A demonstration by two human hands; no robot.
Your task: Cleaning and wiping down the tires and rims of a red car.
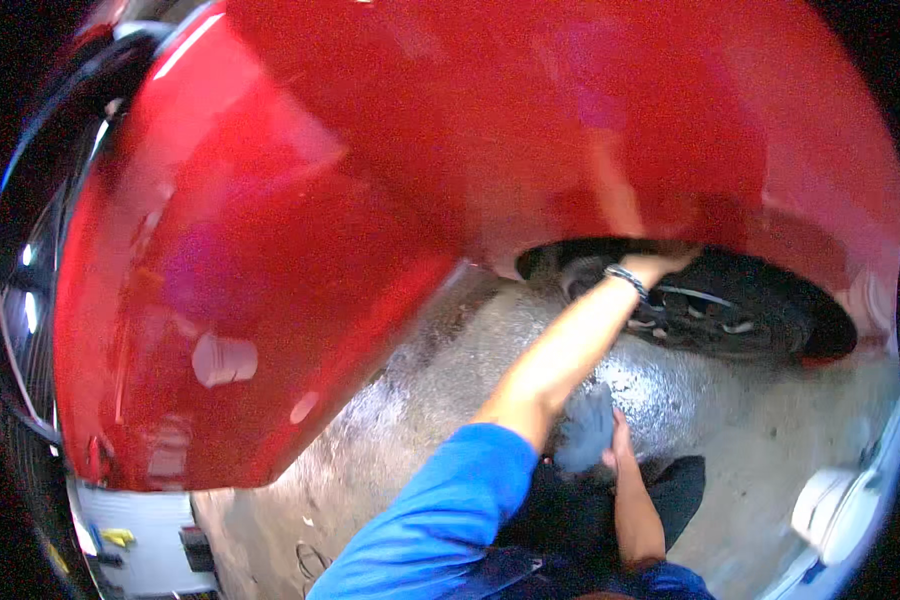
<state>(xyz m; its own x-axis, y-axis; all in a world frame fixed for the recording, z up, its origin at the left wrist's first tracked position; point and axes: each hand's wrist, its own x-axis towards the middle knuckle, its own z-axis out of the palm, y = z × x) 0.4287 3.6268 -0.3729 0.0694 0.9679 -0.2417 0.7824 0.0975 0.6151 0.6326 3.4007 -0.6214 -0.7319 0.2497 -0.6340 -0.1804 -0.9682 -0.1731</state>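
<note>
A glossy red car body (450, 135) fills the upper view, its paint mirroring my arm and a bucket. My left hand (664, 262), with a bracelet at the wrist, reaches to the upper edge of the wheel arch (607, 244). Its fingers blur against the dark opening, so I cannot tell whether they hold anything. Below the hand, the tyre and spoked wheel (690, 307) sit inside the arch. Lower down, near my knees, my right hand (619, 441) grips the side of a grey-blue cloth (585, 431), held above the floor and apart from the car.
Shiny, wet-looking concrete floor (390, 442) lies beneath the car. A white bucket (832, 514) stands at the right rim. At the lower left, a white surface (146, 536) bears a yellow item (118, 537) and dark objects. A thin cable (313, 559) lies on the floor.
</note>
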